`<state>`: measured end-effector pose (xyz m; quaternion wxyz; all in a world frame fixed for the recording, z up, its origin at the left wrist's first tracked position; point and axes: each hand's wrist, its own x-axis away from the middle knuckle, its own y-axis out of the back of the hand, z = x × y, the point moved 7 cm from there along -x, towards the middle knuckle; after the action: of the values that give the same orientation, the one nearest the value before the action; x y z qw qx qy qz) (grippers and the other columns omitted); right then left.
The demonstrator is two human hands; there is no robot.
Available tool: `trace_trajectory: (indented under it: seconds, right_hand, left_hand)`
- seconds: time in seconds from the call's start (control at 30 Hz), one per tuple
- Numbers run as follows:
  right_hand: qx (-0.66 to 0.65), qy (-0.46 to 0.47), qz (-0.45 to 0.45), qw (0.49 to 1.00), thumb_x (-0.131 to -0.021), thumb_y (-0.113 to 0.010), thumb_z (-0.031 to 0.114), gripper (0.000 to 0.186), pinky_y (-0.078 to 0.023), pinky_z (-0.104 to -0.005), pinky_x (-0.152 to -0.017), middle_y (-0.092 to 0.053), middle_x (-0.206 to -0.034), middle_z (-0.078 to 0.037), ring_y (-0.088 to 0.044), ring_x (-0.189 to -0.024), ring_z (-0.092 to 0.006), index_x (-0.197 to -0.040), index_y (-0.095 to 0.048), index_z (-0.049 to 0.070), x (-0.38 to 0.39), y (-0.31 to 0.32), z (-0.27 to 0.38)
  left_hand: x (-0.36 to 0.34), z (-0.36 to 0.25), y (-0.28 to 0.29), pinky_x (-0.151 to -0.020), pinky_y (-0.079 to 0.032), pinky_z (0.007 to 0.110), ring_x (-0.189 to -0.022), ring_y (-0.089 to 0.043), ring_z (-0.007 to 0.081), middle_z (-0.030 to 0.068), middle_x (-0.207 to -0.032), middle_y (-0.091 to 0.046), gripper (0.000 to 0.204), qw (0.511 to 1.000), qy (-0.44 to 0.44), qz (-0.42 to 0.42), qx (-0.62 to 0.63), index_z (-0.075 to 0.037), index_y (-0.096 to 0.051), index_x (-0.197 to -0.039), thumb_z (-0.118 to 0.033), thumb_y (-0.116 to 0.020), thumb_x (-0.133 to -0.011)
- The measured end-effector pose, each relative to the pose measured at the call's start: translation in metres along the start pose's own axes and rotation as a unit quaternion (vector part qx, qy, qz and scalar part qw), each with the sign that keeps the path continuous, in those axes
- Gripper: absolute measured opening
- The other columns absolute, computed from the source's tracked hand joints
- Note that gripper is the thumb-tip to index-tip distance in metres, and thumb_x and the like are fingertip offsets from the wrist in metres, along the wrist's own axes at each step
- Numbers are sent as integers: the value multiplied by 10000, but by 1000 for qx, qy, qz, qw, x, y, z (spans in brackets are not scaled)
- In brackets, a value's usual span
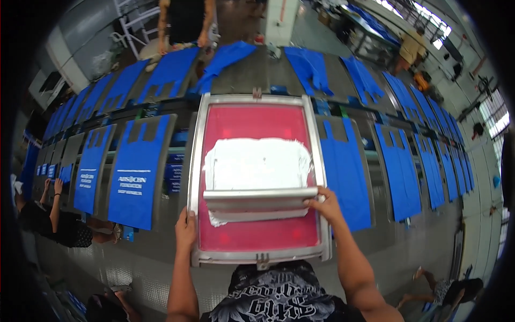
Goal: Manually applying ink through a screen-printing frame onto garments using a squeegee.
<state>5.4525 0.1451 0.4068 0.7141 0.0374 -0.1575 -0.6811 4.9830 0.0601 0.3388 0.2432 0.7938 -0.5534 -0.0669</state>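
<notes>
In front of me lies a silk-screen frame (312, 129) with metal sides and a pink mesh (252, 121). Thick white ink (256, 161) covers the middle of the mesh. A long metal squeegee (257, 200) rests crosswise over the lower part of the ink. My right hand (325, 205) is closed on the squeegee's right end, beside the frame's right rail. My left hand (186, 229) grips the left rail near its lower corner. Whatever lies under the frame is hidden.
Flat boards with blue bags stretch both ways in two rows; one printed bag (135, 177) lies at left, one plain bag (346, 177) at right. A person (185, 24) stands across the table. Another person's arms (54, 201) reach in at far left.
</notes>
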Motion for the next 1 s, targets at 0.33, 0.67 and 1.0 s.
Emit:
trace_trajectory:
  seconds: [0.33, 0.67, 1.0]
  right_hand:
    - [18, -16, -70, 997, -584, -814, 166, 384, -374, -386, -1000, -589, -1178, -130, -510, -1144, -256, -932, -731, 28, 45, 256, -82]
    - [11, -23, 5, 1000, -592, -821, 185, 398, -390, -365, -970, -611, -1106, -116, -533, -1111, -256, -928, -716, -1, 1, 314, -133]
    - [37, -46, 23, 998, -652, -800, 127, 396, -442, -304, -897, -654, -993, -43, -577, -999, -163, -1015, -688, 15, -23, 306, -133]
  left_hand:
    - [92, -90, -245, -876, -467, 327, -1018, -624, 240, 194, -1100, -654, 430, 994, -16, 59, 88, 16, -528, -1272, -288, -522, -968]
    - [123, -119, -297, -894, -453, 318, -1045, -616, 234, 197, -1107, -653, 418, 998, 12, 21, 54, 12, -541, -1256, -285, -531, -962]
    - [101, -90, -305, -920, -436, 320, -1070, -582, 230, 186, -1173, -615, 511, 999, 17, 17, -34, 33, -508, -1290, -360, -526, -965]
